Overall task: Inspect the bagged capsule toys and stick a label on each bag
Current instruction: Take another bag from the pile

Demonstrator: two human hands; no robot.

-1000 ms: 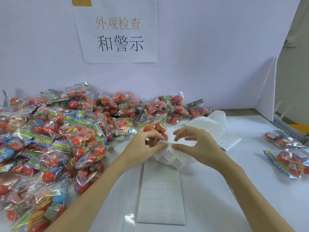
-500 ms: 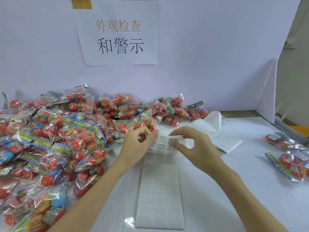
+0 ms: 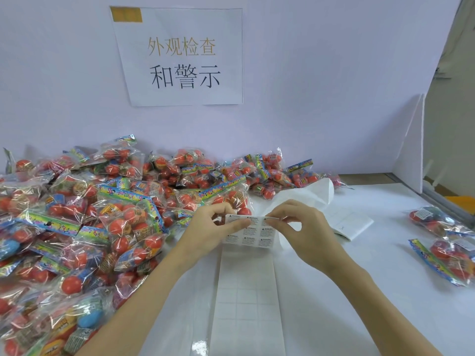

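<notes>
A white sheet of warning labels (image 3: 253, 236) is folded up off the table in front of me. My left hand (image 3: 209, 227) pinches its top left edge between thumb and forefinger. My right hand (image 3: 302, 232) pinches the top edge near the middle, fingers curled over a label. Behind my left hand lies a bag of red capsule toys (image 3: 226, 199) with a rainbow header. A big heap of bagged capsule toys (image 3: 90, 219) covers the left side of the table.
The emptied strip of label backing (image 3: 246, 299) runs toward me on the white table (image 3: 372, 291). Two labelled bags (image 3: 442, 237) lie at the right. Crumpled backing paper (image 3: 305, 196) and a small white booklet (image 3: 352, 224) sit behind my right hand. A white partition (image 3: 413, 150) stands at the right rear.
Both hands have lifted the label sheet higher and turned its printed face toward me. My right fingers have shifted onto the top row of labels.
</notes>
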